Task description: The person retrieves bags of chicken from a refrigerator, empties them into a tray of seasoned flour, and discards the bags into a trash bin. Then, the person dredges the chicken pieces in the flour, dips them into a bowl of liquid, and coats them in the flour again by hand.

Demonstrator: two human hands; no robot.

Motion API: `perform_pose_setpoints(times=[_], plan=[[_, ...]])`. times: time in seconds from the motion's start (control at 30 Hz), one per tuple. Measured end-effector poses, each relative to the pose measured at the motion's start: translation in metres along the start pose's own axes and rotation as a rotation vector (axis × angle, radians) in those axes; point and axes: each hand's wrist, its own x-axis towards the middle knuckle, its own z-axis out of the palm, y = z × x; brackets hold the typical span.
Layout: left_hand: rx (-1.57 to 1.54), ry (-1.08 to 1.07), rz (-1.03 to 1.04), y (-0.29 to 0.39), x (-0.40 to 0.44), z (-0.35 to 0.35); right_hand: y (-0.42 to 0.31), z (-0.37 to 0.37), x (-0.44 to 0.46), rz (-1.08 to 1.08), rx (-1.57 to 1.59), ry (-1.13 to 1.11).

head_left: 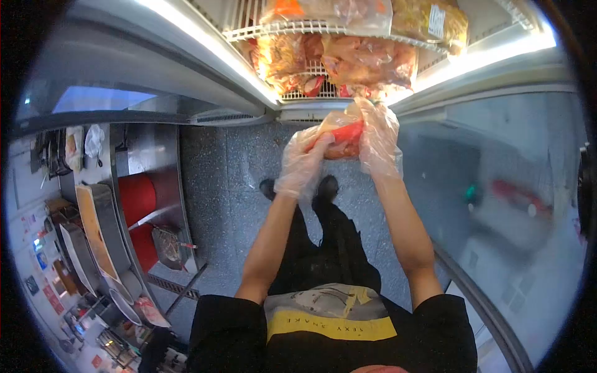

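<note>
Both hands wear clear plastic gloves and are held out before the lit refrigerator. Between them is a small clear bag of reddish food with a red band or label (pixel 348 132), possibly meat. My left hand (pixel 301 160) closes on its left side, thumb across the front. On its other side, my right hand (pixel 379 138) grips the upper right edge. Gloves and fingers hide part of the bag. Just beyond the hands, large clear bags of raw meat (pixel 373 59) lie on a white wire shelf.
Above, another wire shelf (pixel 298 27) carries more bagged food, one bag with a white label (pixel 436 22). A glass door (pixel 497 186) stands on the right. Steel counters with trays (pixel 99 230) and red containers (pixel 138 200) are at left. The speckled floor (pixel 217 168) lies below.
</note>
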Motion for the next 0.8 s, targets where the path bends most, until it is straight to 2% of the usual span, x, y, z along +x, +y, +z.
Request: perform_pose_setpoints(times=[0.03, 0.1, 0.13, 0.17, 0.2, 0.27, 0.3, 0.33, 0.4, 0.43, 0.47, 0.5, 0.53, 0.57, 0.63, 0.67, 0.7, 0.77, 0.8], plan=[[-0.01, 0.018, 0.017, 0.004, 0.002, 0.003, 0.004, -0.003, 0.001, -0.027, -0.001, 0.0], [-0.198, 0.077, -0.028, 0.027, 0.004, 0.01, 0.001, -0.008, 0.003, -0.228, -0.095, 0.19], [-0.042, 0.133, -0.024, 0.049, 0.001, 0.011, 0.0, -0.005, -0.003, -0.028, 0.102, 0.159], [-0.044, 0.131, -0.022, 0.054, -0.003, 0.012, 0.0, -0.001, -0.008, 0.175, 0.298, 0.165], [-0.113, 0.12, 0.043, 0.055, 0.0, 0.015, -0.009, -0.008, -0.013, 0.252, 0.615, 0.162], [-0.161, 0.135, 0.127, 0.057, 0.011, 0.015, -0.035, -0.033, -0.007, 0.357, 0.414, -0.073], [-0.137, 0.149, 0.127, 0.063, 0.012, 0.013, -0.049, -0.041, 0.001, 0.339, 0.423, -0.082], [-0.004, 0.13, 0.22, 0.066, 0.013, 0.008, -0.058, -0.043, 0.011, 0.493, 0.485, -0.082], [0.335, 0.141, 0.308, 0.098, -0.007, -0.011, -0.061, -0.032, 0.003, 0.244, 0.132, -0.071], [0.087, 0.003, 0.214, 0.106, -0.015, -0.014, -0.061, -0.025, 0.0, 0.131, -0.05, -0.035], [-0.054, 0.047, 0.074, 0.098, -0.017, -0.014, -0.089, -0.035, 0.017, 0.213, 0.146, -0.057], [-0.195, 0.091, -0.073, 0.089, -0.025, -0.012, -0.092, -0.027, 0.014, 0.236, 0.147, -0.074], [-0.19, 0.089, -0.093, 0.1, -0.034, -0.009, -0.094, -0.016, 0.016, 0.264, 0.216, -0.093], [-0.179, 0.263, -0.129, 0.126, -0.038, -0.004, -0.096, -0.005, 0.024, 0.279, 0.284, -0.103], [-0.171, 0.439, -0.179, 0.138, -0.048, 0.007, -0.094, 0.002, 0.03, 0.3, 0.379, -0.124], [-0.331, 0.481, -0.187, 0.137, -0.047, 0.011, -0.091, 0.003, 0.035, 0.3, 0.41, -0.128], [-0.488, 0.524, -0.202, 0.135, -0.049, 0.014, -0.082, -0.001, 0.038, 0.206, 0.436, -0.169], [-0.455, 0.523, -0.128, 0.127, -0.047, 0.018, -0.07, -0.011, 0.047, 0.052, 0.483, -0.217], [-0.52, 0.449, -0.126, 0.13, -0.052, 0.02, -0.072, -0.017, 0.053, 0.028, 0.467, -0.188]])
